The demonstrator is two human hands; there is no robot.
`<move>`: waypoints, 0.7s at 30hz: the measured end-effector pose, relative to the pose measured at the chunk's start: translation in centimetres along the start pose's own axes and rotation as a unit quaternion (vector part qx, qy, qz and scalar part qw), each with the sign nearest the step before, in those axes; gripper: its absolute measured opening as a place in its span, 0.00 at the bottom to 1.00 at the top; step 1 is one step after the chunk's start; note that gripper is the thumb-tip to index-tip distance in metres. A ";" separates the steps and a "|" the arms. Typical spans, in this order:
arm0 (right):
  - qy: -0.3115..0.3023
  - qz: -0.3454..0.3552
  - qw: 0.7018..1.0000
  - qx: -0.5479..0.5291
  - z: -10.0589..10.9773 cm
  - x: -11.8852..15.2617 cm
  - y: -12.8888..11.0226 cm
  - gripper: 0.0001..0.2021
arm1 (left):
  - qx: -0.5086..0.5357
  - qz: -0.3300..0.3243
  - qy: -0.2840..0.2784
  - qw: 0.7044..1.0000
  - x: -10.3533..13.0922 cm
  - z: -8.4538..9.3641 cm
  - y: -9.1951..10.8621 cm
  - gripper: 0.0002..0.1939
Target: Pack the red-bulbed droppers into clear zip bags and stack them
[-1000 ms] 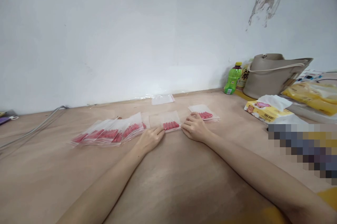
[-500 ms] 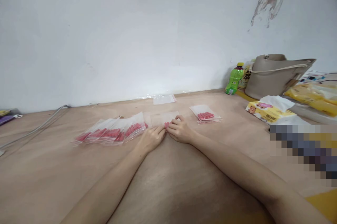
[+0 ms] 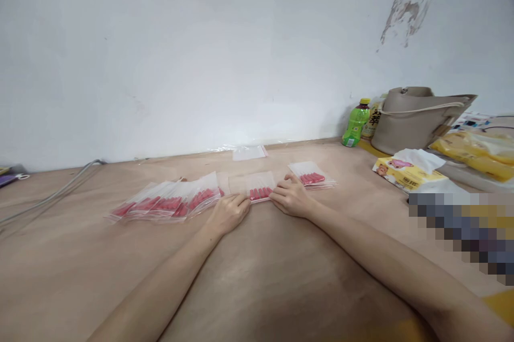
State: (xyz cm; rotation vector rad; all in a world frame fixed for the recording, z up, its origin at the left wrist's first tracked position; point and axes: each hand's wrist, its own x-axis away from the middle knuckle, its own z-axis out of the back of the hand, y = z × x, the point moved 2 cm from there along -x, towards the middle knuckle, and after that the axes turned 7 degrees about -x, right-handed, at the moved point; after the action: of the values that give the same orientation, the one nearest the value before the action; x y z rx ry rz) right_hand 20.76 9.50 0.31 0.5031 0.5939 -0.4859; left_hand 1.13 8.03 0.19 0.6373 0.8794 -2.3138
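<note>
A small clear zip bag (image 3: 261, 181) with a row of red-handled pieces in it lies flat between my hands, its near edge facing me. My left hand (image 3: 232, 211) pinches that edge at its left corner, fingers pressed together. At the right corner, my right hand (image 3: 292, 198) closes its fingertips on the same edge. To the left is a spread of overlapping zip bags (image 3: 171, 200) with similar red pieces. A short stack of filled bags (image 3: 312, 175) lies just beyond my right hand. What the thin ends of the pieces are is too small to tell.
Flat white bags (image 3: 249, 153) lie by the wall. At the right stand a green bottle (image 3: 355, 123), a grey-beige bucket bag (image 3: 409, 122) and a yellow tissue pack (image 3: 409, 171), with yellow plastic packaging (image 3: 477, 152) behind. A grey cable (image 3: 60, 195) crosses the left side.
My right hand has slid right along the bag's near edge, away from my left hand, uncovering the row of red pieces. My left hand stays at the left corner.
</note>
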 end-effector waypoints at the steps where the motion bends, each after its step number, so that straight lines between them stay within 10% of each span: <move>1: -0.003 -0.005 1.000 0.001 0.2 0.4 0.2 0.12 | 0.001 0.000 0.000 1.000 0.0 0.0 0.0 0.12; 21: 0.017 -0.016 0.999 -0.026 -1.1 -0.7 -1.4 0.09 | 0.007 0.005 0.007 1.000 -0.7 -1.0 0.3 0.10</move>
State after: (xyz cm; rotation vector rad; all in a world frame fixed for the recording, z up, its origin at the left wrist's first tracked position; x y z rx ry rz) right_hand 19.01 9.25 -0.43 0.4540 0.6464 -0.4921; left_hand 2.05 8.77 -0.15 0.6631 0.8655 -2.3099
